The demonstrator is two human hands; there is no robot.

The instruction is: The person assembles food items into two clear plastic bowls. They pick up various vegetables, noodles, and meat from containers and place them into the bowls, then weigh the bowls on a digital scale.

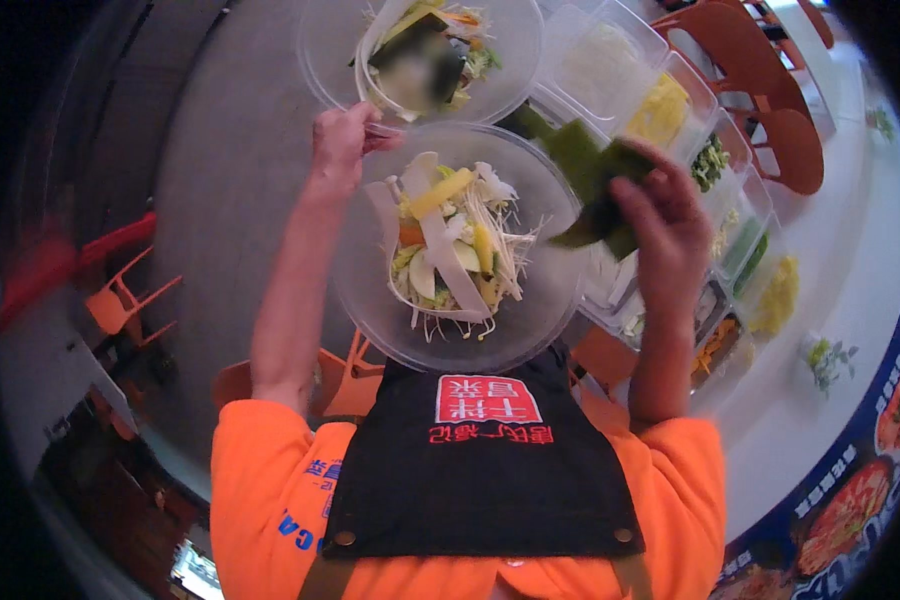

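Note:
A large see-through bowl (370, 310) of mixed food is in front of my body. In it lie enoki mushrooms (515, 245), wide pale strips (440, 250), yellow pieces (442, 192) and leafy bits. My left hand (345, 148) has its fingers closed at the bowl's far left rim, where a second see-through bowl (320, 60) meets it. That farther bowl holds a similar mix topped with dark green sheets (450, 60). My right hand (660, 200) pinches several dark green kelp sheets (610, 200) over the near bowl's right rim. The kelp is partly hidden by my fingers.
See-through food tubs line the right side, among them one with pale noodles (595, 65), one with yellow food (660, 110) and one with leafy greens (710, 163). Farther right are a white table (850, 260), a small plant (827, 360) and orange chairs (745, 55).

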